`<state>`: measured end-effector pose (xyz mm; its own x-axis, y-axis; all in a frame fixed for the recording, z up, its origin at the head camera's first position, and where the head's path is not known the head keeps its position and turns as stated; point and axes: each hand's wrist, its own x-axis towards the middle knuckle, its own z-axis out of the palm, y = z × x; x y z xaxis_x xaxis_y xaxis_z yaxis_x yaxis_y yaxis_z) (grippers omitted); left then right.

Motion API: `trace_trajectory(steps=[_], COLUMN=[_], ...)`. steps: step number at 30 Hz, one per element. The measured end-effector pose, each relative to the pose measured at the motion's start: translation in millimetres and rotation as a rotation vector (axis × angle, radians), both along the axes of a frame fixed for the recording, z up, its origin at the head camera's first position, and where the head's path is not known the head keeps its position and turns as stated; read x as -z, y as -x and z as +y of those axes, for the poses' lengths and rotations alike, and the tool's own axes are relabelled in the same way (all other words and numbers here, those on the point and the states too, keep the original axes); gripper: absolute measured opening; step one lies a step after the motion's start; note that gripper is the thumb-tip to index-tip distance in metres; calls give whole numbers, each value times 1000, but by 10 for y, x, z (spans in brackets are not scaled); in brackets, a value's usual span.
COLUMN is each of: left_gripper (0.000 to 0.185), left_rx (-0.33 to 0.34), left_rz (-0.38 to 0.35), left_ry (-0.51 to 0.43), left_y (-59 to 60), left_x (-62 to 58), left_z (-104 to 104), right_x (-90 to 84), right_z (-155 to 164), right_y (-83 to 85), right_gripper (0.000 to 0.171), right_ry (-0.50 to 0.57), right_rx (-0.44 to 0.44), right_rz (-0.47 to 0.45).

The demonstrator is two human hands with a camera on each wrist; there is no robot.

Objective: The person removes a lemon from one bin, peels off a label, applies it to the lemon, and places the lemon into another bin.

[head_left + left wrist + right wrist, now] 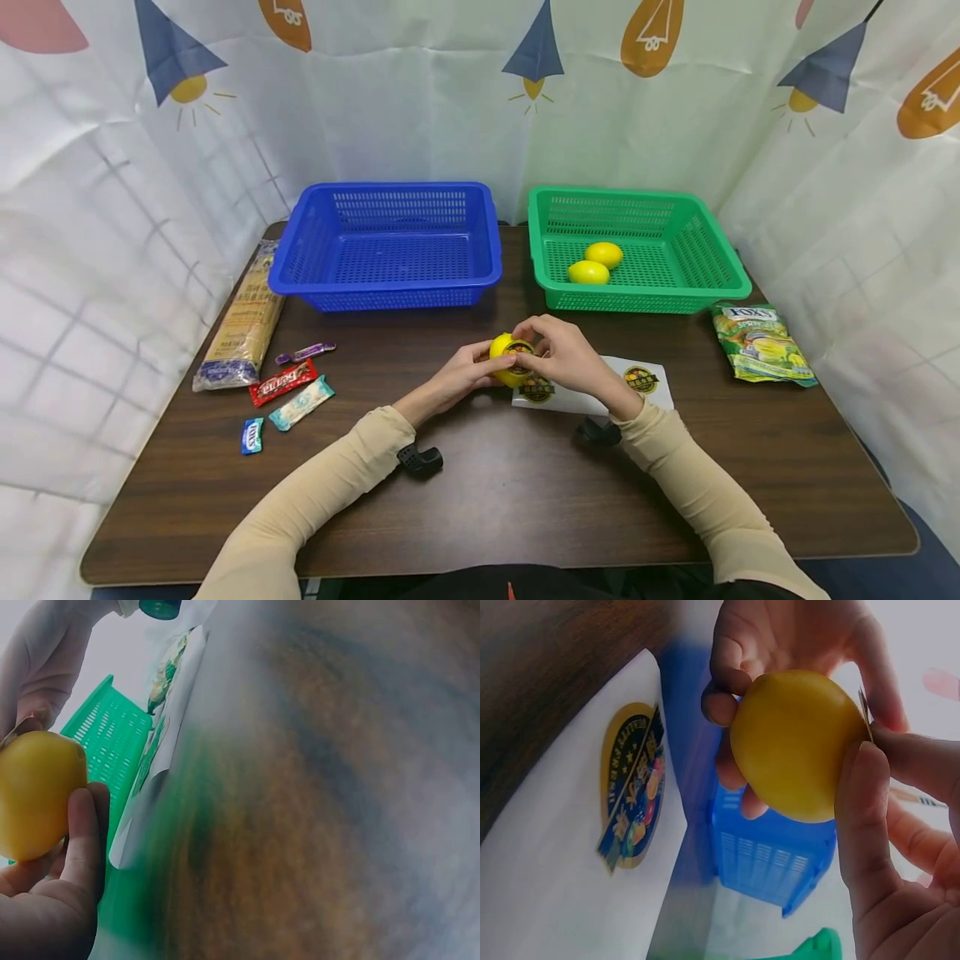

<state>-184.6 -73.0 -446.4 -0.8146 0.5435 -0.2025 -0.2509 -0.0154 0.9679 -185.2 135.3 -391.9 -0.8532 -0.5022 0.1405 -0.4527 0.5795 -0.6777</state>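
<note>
My left hand (465,371) holds a yellow lemon (795,742) over the middle of the table, fingers curled round it. My right hand (566,354) pinches a dark round sticker (518,350) at the lemon's side. In the right wrist view only the sticker's thin edge shows, standing partly off the skin. Under the right hand lies a white sticker sheet (570,402) bearing black-and-gold oval labels (632,784); hand and forearm hide part of it. Two more lemons (588,272) lie in the green basket (637,298).
Behind the left hand stands a blue basket (386,297). On the left lie a long yellowish pack (243,321), a red wrapped bar (283,382), a pale blue wrapper (302,403), a purple sweet (305,353) and a small blue packet (252,436). A green Foxy bag (761,343) lies right.
</note>
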Motion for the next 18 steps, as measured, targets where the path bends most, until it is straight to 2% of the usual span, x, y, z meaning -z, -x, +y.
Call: trace_trajectory(steps=[5, 12, 18], left_gripper=[49, 49, 47], left_rx=[11, 62, 90], left_rz=[12, 31, 57], left_ry=[9, 17, 27], left_y=[-12, -9, -10], left_x=[18, 8, 9], left_z=[2, 11, 4], right_x=[30, 54, 41], right_z=[32, 88, 115], right_y=[1, 19, 17], right_gripper=[28, 31, 35], right_ry=[5, 9, 39], right_rx=[-5, 13, 1], right_rz=[-3, -41, -151])
